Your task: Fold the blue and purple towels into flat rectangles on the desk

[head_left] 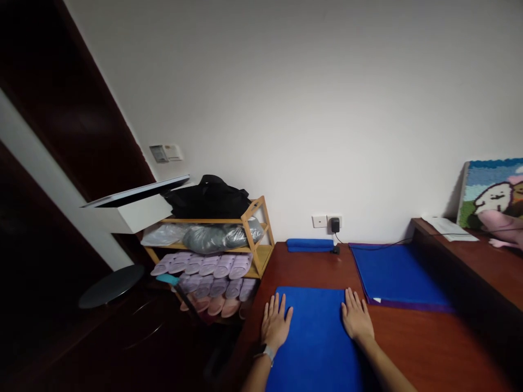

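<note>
A blue cloth [312, 332] lies flat on the brown wooden table [425, 337], its near end running out of view. My left hand [277, 325] rests palm down along the cloth's left edge, fingers stretched out, with a watch on the wrist. On the opposite edge, near the far right corner, my right hand [357, 316] also lies flat with straight fingers. Neither hand grips anything. To the right sits a stack of blue and purple cloths [402, 275] with a small white tag. Behind, against the wall, is a rolled or folded blue cloth [310, 245].
A black plug [335, 225] sits in the wall socket, its cable trailing across the stack. At left, a wooden rack [255, 234] holds several slippers, plastic-wrapped items and a black bag [208, 198]. A raised ledge [496, 269] borders the right, bearing a picture and a pink toy.
</note>
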### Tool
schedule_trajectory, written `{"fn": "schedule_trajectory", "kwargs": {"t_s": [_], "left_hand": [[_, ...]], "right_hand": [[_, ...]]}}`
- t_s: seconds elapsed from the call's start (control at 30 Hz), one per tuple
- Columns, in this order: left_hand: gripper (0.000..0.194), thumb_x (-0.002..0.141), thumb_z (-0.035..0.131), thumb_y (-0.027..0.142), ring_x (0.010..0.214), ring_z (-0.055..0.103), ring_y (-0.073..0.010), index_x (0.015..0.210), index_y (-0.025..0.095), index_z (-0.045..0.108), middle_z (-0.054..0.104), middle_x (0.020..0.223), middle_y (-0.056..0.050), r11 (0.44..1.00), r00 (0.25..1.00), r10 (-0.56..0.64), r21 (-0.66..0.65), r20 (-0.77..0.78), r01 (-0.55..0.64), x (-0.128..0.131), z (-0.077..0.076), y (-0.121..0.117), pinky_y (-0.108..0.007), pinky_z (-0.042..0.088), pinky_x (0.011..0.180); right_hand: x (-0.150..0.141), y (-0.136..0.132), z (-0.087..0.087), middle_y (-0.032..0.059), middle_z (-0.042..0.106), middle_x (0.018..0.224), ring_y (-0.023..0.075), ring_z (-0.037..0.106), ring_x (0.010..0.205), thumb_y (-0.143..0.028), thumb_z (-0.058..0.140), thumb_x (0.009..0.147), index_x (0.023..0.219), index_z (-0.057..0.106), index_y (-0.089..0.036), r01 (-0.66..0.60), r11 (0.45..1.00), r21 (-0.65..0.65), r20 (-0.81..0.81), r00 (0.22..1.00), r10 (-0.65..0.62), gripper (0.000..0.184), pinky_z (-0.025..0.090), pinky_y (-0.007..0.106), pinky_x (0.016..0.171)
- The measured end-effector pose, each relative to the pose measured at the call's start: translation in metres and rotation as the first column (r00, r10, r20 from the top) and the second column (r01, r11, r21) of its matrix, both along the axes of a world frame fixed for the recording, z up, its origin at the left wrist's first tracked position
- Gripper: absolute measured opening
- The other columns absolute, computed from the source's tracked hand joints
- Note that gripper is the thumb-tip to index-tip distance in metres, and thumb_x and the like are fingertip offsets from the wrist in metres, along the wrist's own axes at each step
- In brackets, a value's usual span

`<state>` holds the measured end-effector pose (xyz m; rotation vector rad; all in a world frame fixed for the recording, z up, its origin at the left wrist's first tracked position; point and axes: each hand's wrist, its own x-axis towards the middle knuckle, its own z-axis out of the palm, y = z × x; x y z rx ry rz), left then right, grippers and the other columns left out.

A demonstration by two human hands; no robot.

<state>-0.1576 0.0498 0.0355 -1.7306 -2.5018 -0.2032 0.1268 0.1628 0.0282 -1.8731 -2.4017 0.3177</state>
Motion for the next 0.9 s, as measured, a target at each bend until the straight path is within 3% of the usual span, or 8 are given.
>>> {"fn": "schedule_trajectory", "kwargs": {"t_s": [0.13, 0.27, 0.37, 0.43, 0.53, 0.67, 0.77, 0.9], "left_hand": [[0.064, 0.106, 0.024, 0.051, 0.156, 0.023, -0.0277, 0.162, 0.022, 0.031, 0.032, 0.167, -0.008, 0.997, 0.999, -0.035, 0.073, -0.008, 0.036, 0.022, 0.014, 0.016, -0.052, 0.021, 0.127], [0.063, 0.107, 0.015, 0.05, 0.156, 0.022, -0.0225, 0.163, 0.023, 0.027, 0.029, 0.168, -0.005, 0.937, 0.936, -0.342, 0.106, 0.079, 0.334, 0.102, 0.025, 0.053, -0.046, 0.019, 0.128], [0.063, 0.107, 0.01, 0.05, 0.157, 0.02, -0.0193, 0.163, 0.025, 0.027, 0.028, 0.169, -0.003, 0.885, 0.867, -0.464, 0.078, 0.181, 0.458, 0.16, 0.017, 0.078, -0.044, 0.017, 0.129], [0.062, 0.107, 0.009, 0.05, 0.157, 0.02, -0.0191, 0.163, 0.027, 0.027, 0.028, 0.168, -0.003, 0.887, 0.862, -0.459, 0.053, 0.217, 0.459, 0.174, 0.007, 0.085, -0.044, 0.017, 0.129], [0.061, 0.107, 0.012, 0.05, 0.157, 0.02, -0.0204, 0.163, 0.029, 0.026, 0.027, 0.169, -0.002, 0.905, 0.884, -0.424, 0.045, 0.199, 0.424, 0.149, -0.001, 0.081, -0.046, 0.017, 0.129], [0.067, 0.106, 0.017, 0.056, 0.156, 0.022, -0.0236, 0.161, 0.022, 0.031, 0.029, 0.168, -0.007, 0.973, 0.964, -0.226, -0.015, 0.142, 0.231, 0.062, 0.004, 0.055, -0.047, 0.018, 0.128], [0.066, 0.106, 0.022, 0.055, 0.156, 0.024, -0.0241, 0.161, 0.02, 0.032, 0.029, 0.168, -0.009, 0.994, 0.992, -0.102, -0.035, 0.078, 0.105, 0.004, 0.008, 0.038, -0.046, 0.022, 0.127], [0.066, 0.106, 0.025, 0.055, 0.156, 0.023, -0.0239, 0.162, 0.02, 0.03, 0.028, 0.168, -0.008, 0.996, 0.995, -0.085, -0.003, 0.049, 0.085, -0.023, 0.002, 0.03, -0.045, 0.025, 0.126]], "right_hand": [[0.0, 0.0, 0.004, 0.0017, 0.014, 0.171, 0.0207, 0.01, 0.158, -0.04, 0.011, 0.102, 0.163, 0.014, -0.012, -0.006, 1.0, 0.001, -0.019, 1.0, 0.007, 0.066, 0.007, 0.042, 0.128], [0.001, 0.0, 0.005, 0.0041, 0.015, 0.171, 0.0223, 0.011, 0.158, -0.038, 0.014, 0.103, 0.162, 0.016, -0.011, -0.012, 1.0, 0.008, -0.014, 1.0, 0.012, 0.065, 0.007, 0.043, 0.128], [0.004, 0.0, 0.003, 0.0043, 0.015, 0.171, 0.023, 0.01, 0.158, -0.032, 0.02, 0.101, 0.162, 0.019, -0.014, -0.062, 0.998, 0.008, 0.029, 0.998, 0.062, 0.064, 0.008, 0.044, 0.127], [0.006, 0.0, 0.001, 0.0036, 0.014, 0.171, 0.0235, 0.01, 0.158, -0.028, 0.023, 0.1, 0.162, 0.021, -0.016, -0.09, 0.996, 0.009, 0.068, 0.994, 0.089, 0.063, 0.009, 0.044, 0.127], [0.005, 0.001, -0.002, 0.0035, 0.014, 0.171, 0.0237, 0.012, 0.158, -0.032, 0.016, 0.102, 0.162, 0.018, -0.014, -0.061, 0.998, 0.02, 0.089, 0.994, 0.059, 0.063, 0.01, 0.045, 0.127], [0.003, 0.002, -0.006, 0.0019, 0.013, 0.171, 0.0216, 0.012, 0.158, -0.037, 0.01, 0.103, 0.163, 0.013, -0.013, -0.027, 0.999, 0.032, 0.066, 0.997, 0.025, 0.065, 0.011, 0.043, 0.127], [0.003, 0.001, -0.007, 0.0008, 0.012, 0.171, 0.0217, 0.011, 0.158, -0.038, 0.009, 0.102, 0.163, 0.012, -0.013, -0.025, 0.999, 0.033, 0.075, 0.997, 0.022, 0.065, 0.01, 0.043, 0.128], [0.003, 0.001, -0.005, 0.0013, 0.013, 0.171, 0.0223, 0.012, 0.158, -0.038, 0.009, 0.102, 0.163, 0.012, -0.012, -0.025, 0.999, 0.033, 0.07, 0.997, 0.023, 0.066, 0.01, 0.044, 0.128]]}}
